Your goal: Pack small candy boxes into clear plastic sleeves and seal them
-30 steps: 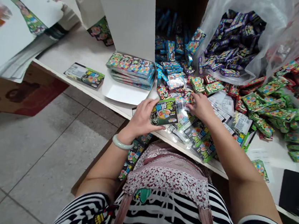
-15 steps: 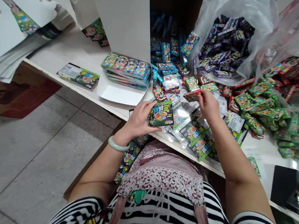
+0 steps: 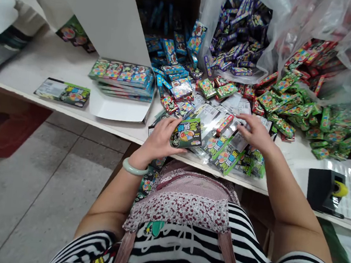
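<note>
My left hand [image 3: 161, 140], with a pale green bangle at its wrist, grips a black printed card pack [image 3: 188, 134] with coloured lettering, thumb below and fingers above. To its right, a small red candy box [image 3: 224, 125] lies on clear plastic packaging. My right hand [image 3: 253, 134] hovers just right of that box, fingers apart and holding nothing visible. Beneath and around it are several black-and-green printed packs [image 3: 228, 157] in clear plastic. Behind the hands lie loose small blue candy boxes [image 3: 172, 70] and green candy boxes [image 3: 207, 88].
At left stands an open white carton [image 3: 117, 109] with stacked candy strips [image 3: 124, 77]; another printed pack [image 3: 63, 92] lies beside it. Plastic bags hold purple boxes [image 3: 240, 37] and red boxes [image 3: 319, 59]. A black tape dispenser [image 3: 321, 190] sits near the right front edge.
My right hand has let go of the red candy box, which now lies on the plastic packaging, and its fingers have opened. The left hand keeps its card pack. The view has shifted right.
</note>
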{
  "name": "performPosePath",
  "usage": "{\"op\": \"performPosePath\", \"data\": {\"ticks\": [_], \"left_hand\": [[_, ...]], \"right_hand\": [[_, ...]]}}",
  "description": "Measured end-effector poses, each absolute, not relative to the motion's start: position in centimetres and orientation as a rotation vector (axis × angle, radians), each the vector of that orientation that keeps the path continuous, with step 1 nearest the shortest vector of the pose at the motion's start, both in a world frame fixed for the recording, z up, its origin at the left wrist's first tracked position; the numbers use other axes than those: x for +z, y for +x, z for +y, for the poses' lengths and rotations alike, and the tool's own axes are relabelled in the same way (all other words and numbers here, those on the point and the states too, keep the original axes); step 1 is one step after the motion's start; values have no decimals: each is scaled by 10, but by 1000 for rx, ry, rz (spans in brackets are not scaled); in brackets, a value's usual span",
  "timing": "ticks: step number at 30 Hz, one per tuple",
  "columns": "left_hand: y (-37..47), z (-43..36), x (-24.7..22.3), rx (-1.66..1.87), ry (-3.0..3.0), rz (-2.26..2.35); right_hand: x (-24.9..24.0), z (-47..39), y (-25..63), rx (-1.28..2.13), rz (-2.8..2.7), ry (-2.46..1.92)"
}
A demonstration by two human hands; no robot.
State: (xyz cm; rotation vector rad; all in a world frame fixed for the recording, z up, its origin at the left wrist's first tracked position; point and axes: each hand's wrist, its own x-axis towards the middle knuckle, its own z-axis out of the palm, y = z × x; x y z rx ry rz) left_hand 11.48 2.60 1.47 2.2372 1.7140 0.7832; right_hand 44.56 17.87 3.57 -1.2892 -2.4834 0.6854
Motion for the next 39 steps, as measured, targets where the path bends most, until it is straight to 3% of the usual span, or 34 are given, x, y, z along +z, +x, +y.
{"op": "performPosePath", "data": {"ticks": [5, 13, 17, 22, 26, 30, 39], "left_hand": [[125, 36, 12, 750, 2228, 1681], [115, 28, 12, 819, 2245, 1745], [110, 25, 7, 821, 2222, 1764], [106, 27, 6, 824, 2187, 1759], [113, 33, 7, 823, 2185, 1752], [126, 36, 8, 784, 2229, 1685], [114, 30, 8, 775, 2232, 1725]], "right_hand": [[39, 152, 400, 471, -2591, -1538], [26, 166, 355, 319, -2758, -1515], [26, 163, 365, 448, -2690, -1405], [62, 173, 406, 480, -2719, -1131], [79, 179, 410, 458, -2919, -1324], [74, 177, 377, 482, -3096, -1605], [53, 168, 419, 477, -2806, -1374]]}}
